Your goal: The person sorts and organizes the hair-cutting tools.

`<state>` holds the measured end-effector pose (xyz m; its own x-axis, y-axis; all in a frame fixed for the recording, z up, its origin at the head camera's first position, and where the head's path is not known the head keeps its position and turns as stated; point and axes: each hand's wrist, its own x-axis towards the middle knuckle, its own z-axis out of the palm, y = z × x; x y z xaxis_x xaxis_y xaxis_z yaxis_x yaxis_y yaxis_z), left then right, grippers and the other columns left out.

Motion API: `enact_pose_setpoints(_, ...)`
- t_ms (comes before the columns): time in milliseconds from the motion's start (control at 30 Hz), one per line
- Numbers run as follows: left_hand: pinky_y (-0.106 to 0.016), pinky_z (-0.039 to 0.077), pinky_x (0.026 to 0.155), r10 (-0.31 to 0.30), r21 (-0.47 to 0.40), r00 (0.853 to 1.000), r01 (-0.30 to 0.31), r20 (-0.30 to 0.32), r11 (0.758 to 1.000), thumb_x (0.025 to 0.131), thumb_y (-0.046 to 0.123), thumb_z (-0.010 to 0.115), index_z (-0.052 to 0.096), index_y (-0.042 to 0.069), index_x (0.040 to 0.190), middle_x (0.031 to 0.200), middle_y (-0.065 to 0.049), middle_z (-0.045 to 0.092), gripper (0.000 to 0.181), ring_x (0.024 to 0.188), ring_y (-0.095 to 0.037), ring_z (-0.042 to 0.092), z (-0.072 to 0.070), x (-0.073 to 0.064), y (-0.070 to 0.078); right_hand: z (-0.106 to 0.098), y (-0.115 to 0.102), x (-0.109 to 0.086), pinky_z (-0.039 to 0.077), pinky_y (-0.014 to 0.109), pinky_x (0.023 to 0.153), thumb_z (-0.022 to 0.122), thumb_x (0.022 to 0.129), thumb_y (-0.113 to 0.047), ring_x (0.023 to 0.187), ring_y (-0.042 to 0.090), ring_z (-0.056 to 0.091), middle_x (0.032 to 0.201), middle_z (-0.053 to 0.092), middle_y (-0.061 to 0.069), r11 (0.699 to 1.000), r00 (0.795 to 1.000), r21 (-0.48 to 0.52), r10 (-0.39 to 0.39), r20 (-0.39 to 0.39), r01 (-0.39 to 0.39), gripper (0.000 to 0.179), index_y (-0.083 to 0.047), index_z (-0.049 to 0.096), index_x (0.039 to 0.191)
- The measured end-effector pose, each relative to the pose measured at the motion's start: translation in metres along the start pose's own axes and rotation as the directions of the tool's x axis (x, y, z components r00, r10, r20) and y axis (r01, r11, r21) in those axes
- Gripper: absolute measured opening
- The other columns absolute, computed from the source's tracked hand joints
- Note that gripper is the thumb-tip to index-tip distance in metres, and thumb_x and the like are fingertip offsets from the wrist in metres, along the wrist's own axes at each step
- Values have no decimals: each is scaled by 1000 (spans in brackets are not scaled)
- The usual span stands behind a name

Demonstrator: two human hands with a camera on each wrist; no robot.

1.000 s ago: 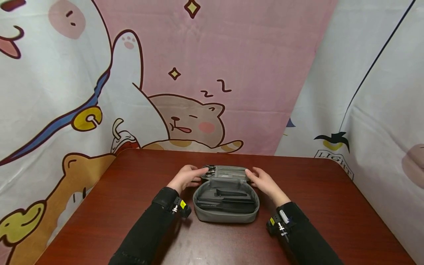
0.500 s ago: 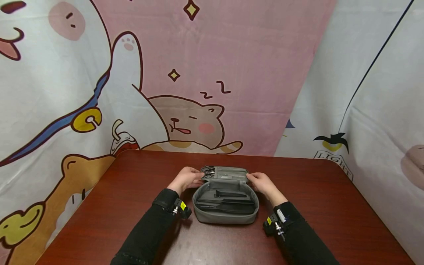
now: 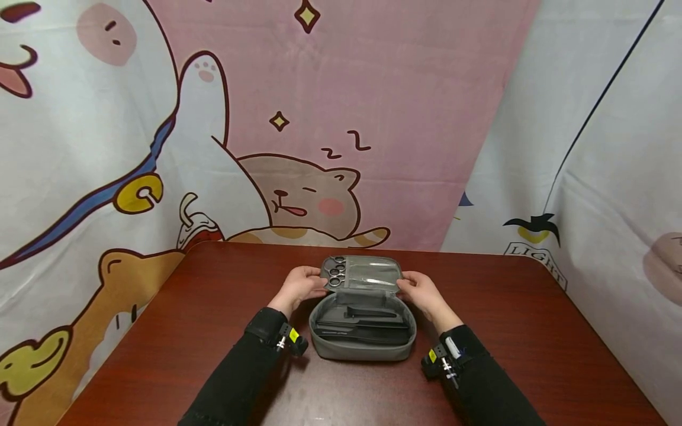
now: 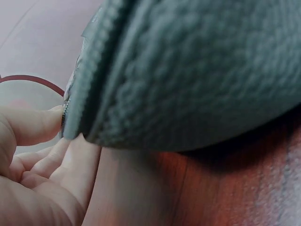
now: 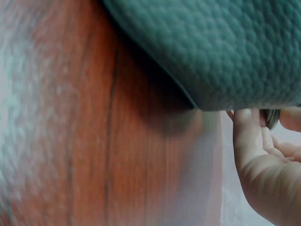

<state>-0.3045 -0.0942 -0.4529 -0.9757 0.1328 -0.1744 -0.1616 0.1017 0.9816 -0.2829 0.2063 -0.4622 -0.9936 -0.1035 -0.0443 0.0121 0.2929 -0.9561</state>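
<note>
A grey zippered case (image 3: 362, 352) lies open on the table, its lid (image 3: 373, 273) raised at the far side. Metal finger rings of scissors (image 3: 334, 281) show at the lid's left, beside a clear pocket. Inside the case's body are a black comb (image 3: 371, 312) and a longer black object (image 3: 362, 335). My left hand (image 3: 298, 287) pinches the lid's left edge between thumb and fingers. On the opposite edge, my right hand (image 3: 424, 297) pinches the lid too. Pebbled case wall (image 4: 202, 75) fills much of the left wrist view.
The reddish-brown wooden table (image 3: 506, 331) stretches out on both sides of the case. Behind its far edge hangs a cartoon-printed cloth (image 3: 415, 118). Each sleeve carries a wrist camera, the left one (image 3: 296, 339) close to the case's side.
The lid has tilted up, so more of its clear pocket and the scissors rings shows. The right thumb has shifted from the lid's inner face down to its edge.
</note>
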Motion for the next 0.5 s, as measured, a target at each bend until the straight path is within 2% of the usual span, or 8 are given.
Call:
enact_pose_setpoints(300, -38, 58, 74, 65, -49, 996, -67, -56, 997, 93, -4, 65, 57, -15, 125, 100, -20, 68, 35, 77, -22, 70, 2, -1, -2, 2, 0, 1, 54, 38, 87, 52, 102, -2, 107, 29, 63, 127, 55, 33, 997, 998, 72, -19, -64, 24, 42, 15, 41, 139)
enact_pose_setpoints(500, -38, 59, 72, 106, -76, 990, -113, -94, 991, 91, -3, 67, 63, -13, 115, 95, -18, 70, 27, 74, -19, 70, 3, -3, -2, 2, -1, 1, 54, 30, 83, 55, 99, 2, 97, 17, 63, 123, 56, 31, 989, 994, 130, -54, -98, 66, 42, 15, 42, 137)
